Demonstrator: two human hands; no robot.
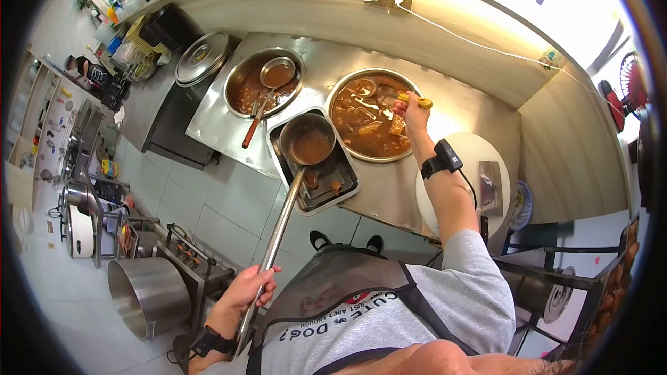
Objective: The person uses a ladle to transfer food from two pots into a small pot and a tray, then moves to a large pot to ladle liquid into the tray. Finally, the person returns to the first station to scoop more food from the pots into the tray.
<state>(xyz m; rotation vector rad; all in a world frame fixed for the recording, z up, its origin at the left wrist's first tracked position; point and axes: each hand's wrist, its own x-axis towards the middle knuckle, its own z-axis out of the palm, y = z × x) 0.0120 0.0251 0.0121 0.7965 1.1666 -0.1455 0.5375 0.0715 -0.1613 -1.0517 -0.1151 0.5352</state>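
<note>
My left hand (pixel 250 288) is wrapped round the long metal handle of a deep ladle (pixel 306 142). Brown liquid shows in its bowl, which overlaps a rectangular metal tray (pixel 328 203) with a few brown pieces in it. Over the right side of a large round pot of brown stew (pixel 358 140), my right hand (pixel 413 112) is closed on a yellow-handled tool (pixel 424 102). Just below those fingers is a glossy brown piece of food (pixel 397 125); the tool's working end cannot be made out.
A second stew pot (pixel 240 101) stands to the left, with a red-handled ladle (pixel 253 132) across it. On the right, a cleaver (pixel 490 187) lies on a round white board (pixel 451 149). A big steel pot (pixel 149 298) is at lower left. Farther back is another person (pixel 94 73).
</note>
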